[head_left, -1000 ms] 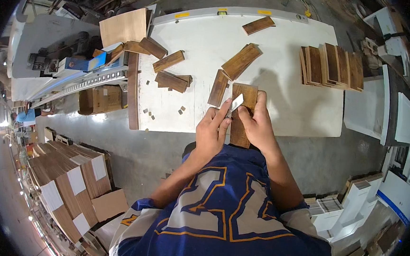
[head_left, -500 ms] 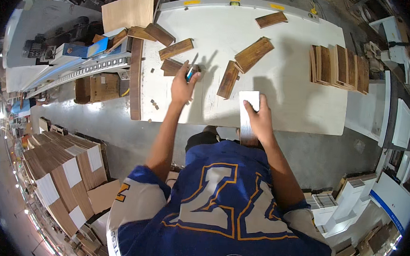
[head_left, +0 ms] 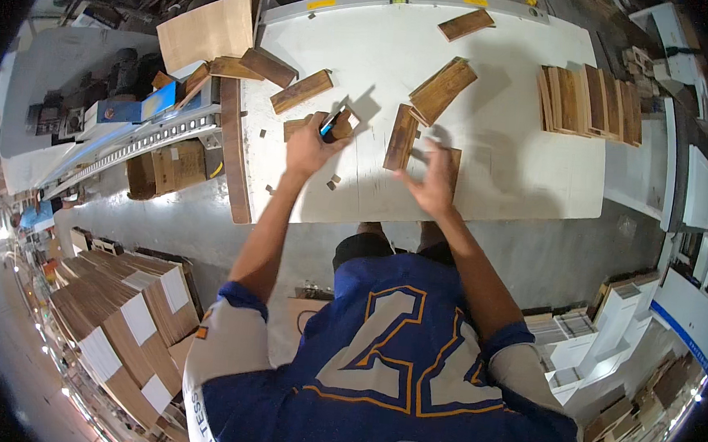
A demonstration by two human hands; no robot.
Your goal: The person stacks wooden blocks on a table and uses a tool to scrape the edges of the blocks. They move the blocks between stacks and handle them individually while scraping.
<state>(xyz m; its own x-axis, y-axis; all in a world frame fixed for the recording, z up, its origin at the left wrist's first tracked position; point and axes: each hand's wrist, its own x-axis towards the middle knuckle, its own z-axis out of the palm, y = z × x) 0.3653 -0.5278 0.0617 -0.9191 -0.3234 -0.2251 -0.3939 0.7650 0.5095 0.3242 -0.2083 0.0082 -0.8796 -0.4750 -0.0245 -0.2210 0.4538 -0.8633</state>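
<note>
My left hand (head_left: 311, 148) is closed around a slim black-and-blue tool (head_left: 331, 125) that looks like a utility knife. Just beyond it and partly under it lie short brown wood pieces (head_left: 348, 122). With thumb and fingers spread, my right hand (head_left: 432, 181) hovers over the near part of the white tabletop (head_left: 520, 196). Close to its thumb is a dark wood plank piece (head_left: 400, 138). Another wood piece (head_left: 456, 164) shows behind its fingers, largely covered by the hand. Farther back, a stacked pair of planks (head_left: 443, 90) lies slanted.
A row of upright wood pieces (head_left: 588, 102) stands at the table's right. A long spirit level (head_left: 361, 1) runs along the far edge. More plank pieces (head_left: 301, 91) lie at the left, near a pale board (head_left: 207, 32). Stacked panels (head_left: 130, 316) stand on the floor behind left.
My right hand has let go of the white-faced strip, moved slightly left, and spread its fingers. A wood piece now shows beside it. My left hand keeps the tool, its wrist turned slightly.
</note>
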